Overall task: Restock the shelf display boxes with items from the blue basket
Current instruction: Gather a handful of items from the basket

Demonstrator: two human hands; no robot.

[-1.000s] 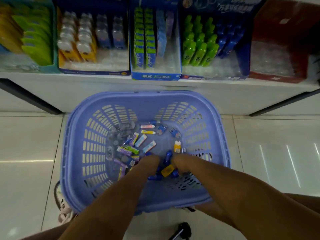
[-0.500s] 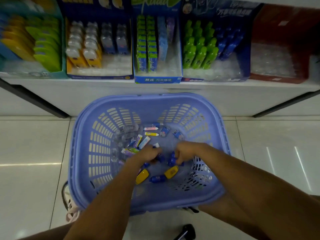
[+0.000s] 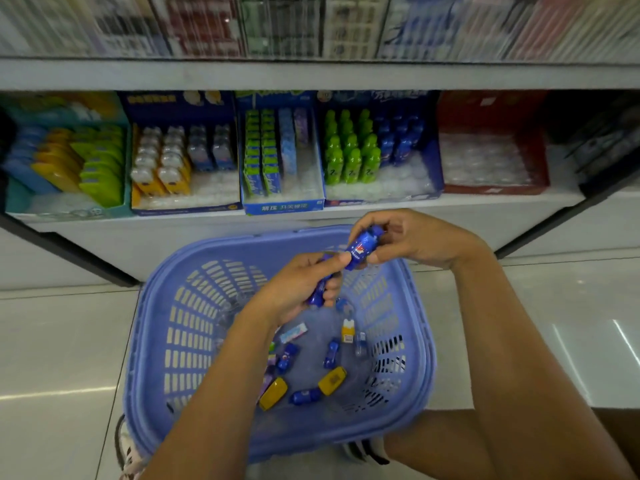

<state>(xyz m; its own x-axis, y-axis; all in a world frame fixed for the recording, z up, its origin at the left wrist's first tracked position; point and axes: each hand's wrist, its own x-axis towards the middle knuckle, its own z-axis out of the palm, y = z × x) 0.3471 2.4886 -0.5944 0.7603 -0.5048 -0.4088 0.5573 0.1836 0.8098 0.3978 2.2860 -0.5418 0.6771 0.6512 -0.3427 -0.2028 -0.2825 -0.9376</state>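
My right hand pinches a small blue bottle between thumb and fingers, above the far rim of the basket. The bottle lies tilted, with its cap pointing far and right and its base near and left, where a fingertip of my left hand meets it. My left hand is curled round a second blue bottle, lower down over the middle of the basket, its long axis running roughly near to far. Both hands are closed on bottles and close together. The display box where I judge these belong sits on the shelf, beyond my right hand and slightly right. Green bottles fill its left side. The shelved blue bottles stand upright in rows on its right side, with bare white tray in front of them. My right hand is nearer, so I expect it to go first. Its bottle will need turning cap up before it goes in. Loose bottles and yellow packets lie in the bottom of the basket.
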